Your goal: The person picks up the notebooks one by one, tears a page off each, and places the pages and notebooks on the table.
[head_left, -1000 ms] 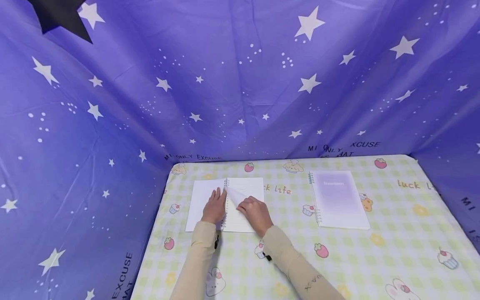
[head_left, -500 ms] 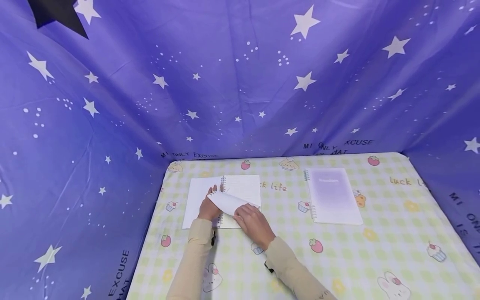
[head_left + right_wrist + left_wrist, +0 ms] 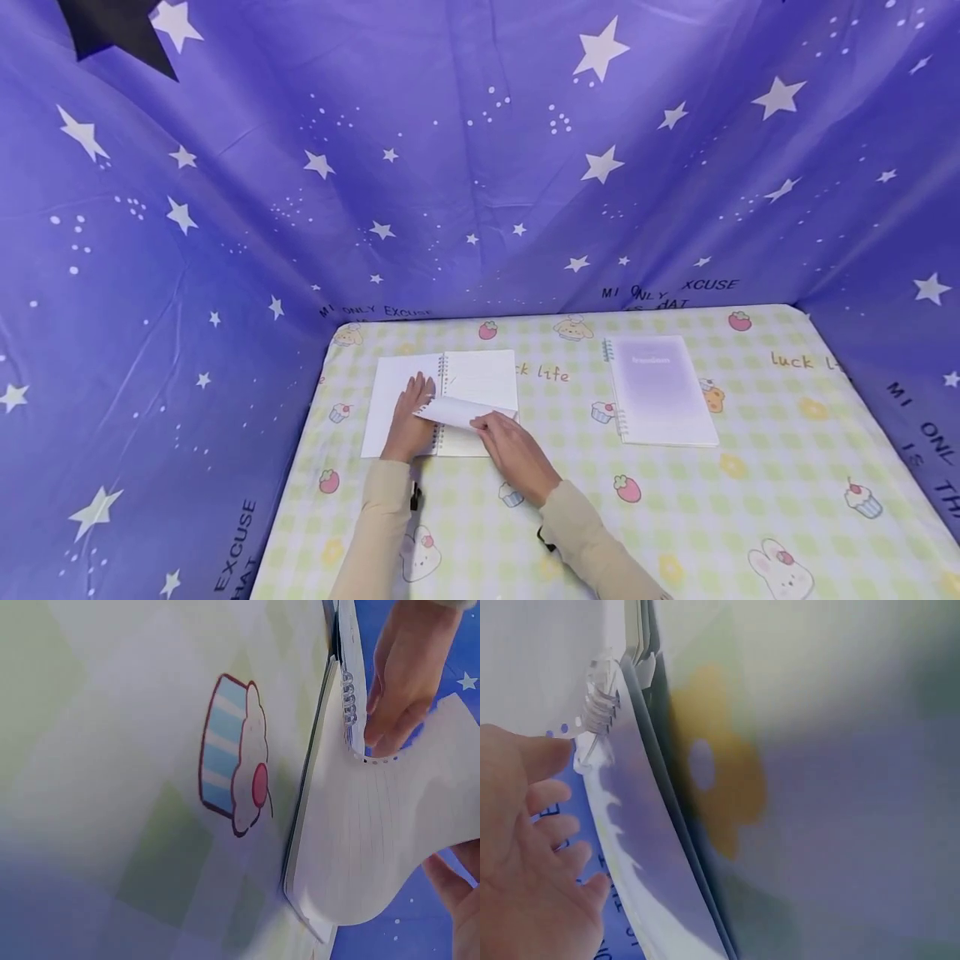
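Note:
An open spiral notebook (image 3: 480, 371) lies on the left of the table. My right hand (image 3: 519, 454) pinches the edge of one of its lined pages (image 3: 461, 411), which is lifted and curled. That page's punched edge is freed from the upper rings, its row of holes exposed in the right wrist view. My left hand (image 3: 408, 423) rests on the left-hand page (image 3: 384, 392) beside the spiral, fingers extended. In the left wrist view its thumb touches the page's punched edge near the clear plastic rings (image 3: 600, 712).
A second spiral notebook (image 3: 656, 400) with a purple cover lies closed to the right. The table bears a green checked cloth (image 3: 562, 533) with cartoon prints. A purple star-patterned curtain (image 3: 480, 167) rises behind the table and at both sides.
The lifted page has come off the upper rings and its torn edge has moved down the spiral. My right hand has drawn slightly toward me; my left hand has slid a little lower.

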`<state>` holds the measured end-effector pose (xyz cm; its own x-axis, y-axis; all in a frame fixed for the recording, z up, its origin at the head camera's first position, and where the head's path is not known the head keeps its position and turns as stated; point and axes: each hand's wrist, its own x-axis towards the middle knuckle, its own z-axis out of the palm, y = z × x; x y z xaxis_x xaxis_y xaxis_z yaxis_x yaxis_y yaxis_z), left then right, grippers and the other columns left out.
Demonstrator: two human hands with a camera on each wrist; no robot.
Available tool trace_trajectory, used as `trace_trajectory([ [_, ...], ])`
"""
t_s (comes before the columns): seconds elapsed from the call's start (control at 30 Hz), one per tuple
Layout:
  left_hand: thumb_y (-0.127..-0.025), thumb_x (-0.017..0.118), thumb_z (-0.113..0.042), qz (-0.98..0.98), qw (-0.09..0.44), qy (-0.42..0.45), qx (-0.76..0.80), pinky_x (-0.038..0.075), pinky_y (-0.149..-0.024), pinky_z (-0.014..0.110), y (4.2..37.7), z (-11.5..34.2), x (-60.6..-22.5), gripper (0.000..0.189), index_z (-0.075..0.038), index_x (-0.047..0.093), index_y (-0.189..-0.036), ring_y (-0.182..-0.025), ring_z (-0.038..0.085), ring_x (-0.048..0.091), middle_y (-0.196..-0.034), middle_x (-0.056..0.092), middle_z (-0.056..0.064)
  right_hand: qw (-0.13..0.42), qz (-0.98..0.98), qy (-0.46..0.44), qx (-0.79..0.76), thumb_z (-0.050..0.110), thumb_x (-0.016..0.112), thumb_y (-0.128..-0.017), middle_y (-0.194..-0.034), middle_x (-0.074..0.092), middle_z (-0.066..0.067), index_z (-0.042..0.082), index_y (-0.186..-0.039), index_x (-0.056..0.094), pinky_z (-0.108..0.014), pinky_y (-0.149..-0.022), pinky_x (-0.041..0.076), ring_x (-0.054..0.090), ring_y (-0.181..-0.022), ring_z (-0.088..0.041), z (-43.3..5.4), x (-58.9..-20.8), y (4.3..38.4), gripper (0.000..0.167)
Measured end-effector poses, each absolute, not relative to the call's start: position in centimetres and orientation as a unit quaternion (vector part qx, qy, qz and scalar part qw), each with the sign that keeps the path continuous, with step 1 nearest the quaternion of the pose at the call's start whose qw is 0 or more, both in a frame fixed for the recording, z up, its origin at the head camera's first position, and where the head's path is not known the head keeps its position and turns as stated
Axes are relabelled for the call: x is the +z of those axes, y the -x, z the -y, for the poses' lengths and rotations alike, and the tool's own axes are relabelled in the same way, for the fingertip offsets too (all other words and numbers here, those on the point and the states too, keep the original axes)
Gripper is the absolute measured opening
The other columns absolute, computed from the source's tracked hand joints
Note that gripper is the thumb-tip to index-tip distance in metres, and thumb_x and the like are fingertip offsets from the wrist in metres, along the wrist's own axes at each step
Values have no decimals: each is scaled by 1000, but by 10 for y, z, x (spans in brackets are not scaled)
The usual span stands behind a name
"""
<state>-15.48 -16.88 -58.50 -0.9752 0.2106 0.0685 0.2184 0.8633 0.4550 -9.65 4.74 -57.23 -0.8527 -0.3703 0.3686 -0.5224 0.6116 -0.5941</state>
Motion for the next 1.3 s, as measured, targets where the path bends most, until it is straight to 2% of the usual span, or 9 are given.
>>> trace_trajectory([
  [0.1,-101,49,-16,964,-16,105,-243,20,-119,61,143,172,-587,49,4,44,-146,-146,45,25,-155,32,29,95,895,-242,363,15,55,-102,-116,70,0,13,-117,63,-34,-103,51,64,-116,-16,-50,-570,92,17],
  [0.33,-99,57,-17,960,-16,122,-251,27,-118,57,115,180,-594,39,2,61,-133,-142,44,35,-150,41,29,80,902,-248,345,15,56,-101,-121,71,-2,13,-122,67,-38,-107,48,63,-120,-24,-56,-569,79,24],
  [0.4,-98,61,-26,955,-28,132,-263,24,-120,57,111,182,-596,42,-2,62,-133,-144,44,32,-152,38,29,77,903,-248,342,15,57,-101,-122,70,-2,13,-122,68,-38,-106,48,63,-120,-24,-57,-570,76,24],
  [0.5,-91,70,-37,947,-49,148,-282,19,-121,58,108,185,-598,57,-7,58,-138,-147,45,25,-155,32,29,78,905,-249,337,15,58,-100,-123,70,-2,13,-122,68,-38,-105,50,63,-120,-24,-60,-572,72,24],
  [0.63,-85,77,-38,945,-46,171,-275,20,-119,62,107,187,-598,71,-7,52,-144,-145,50,24,-155,31,31,85,901,-257,338,13,60,-99,-122,70,0,15,-122,68,-37,-102,52,65,-117,-21,-63,-575,66,24],
  [1.0,-96,58,-34,959,-10,195,-205,30,-112,66,120,180,-597,62,1,46,-146,-140,52,33,-149,38,35,102,888,-291,342,8,63,-96,-116,72,0,14,-117,70,-35,-94,56,68,-109,-17,-69,-571,52,23],
  [1.17,-94,58,-31,959,-2,204,-198,33,-110,67,122,179,-592,61,3,48,-144,-138,54,36,-145,41,37,88,884,-294,354,5,63,-95,-119,72,0,14,-119,69,-34,-94,56,68,-110,-15,-71,-570,46,26],
  [1.3,-96,52,-19,958,4,209,-194,35,-108,67,124,178,-592,50,4,50,-142,-136,55,37,-144,42,38,81,880,-299,360,5,62,-96,-117,73,1,15,-115,70,-32,-92,57,69,-108,-15,-72,-572,41,23],
])
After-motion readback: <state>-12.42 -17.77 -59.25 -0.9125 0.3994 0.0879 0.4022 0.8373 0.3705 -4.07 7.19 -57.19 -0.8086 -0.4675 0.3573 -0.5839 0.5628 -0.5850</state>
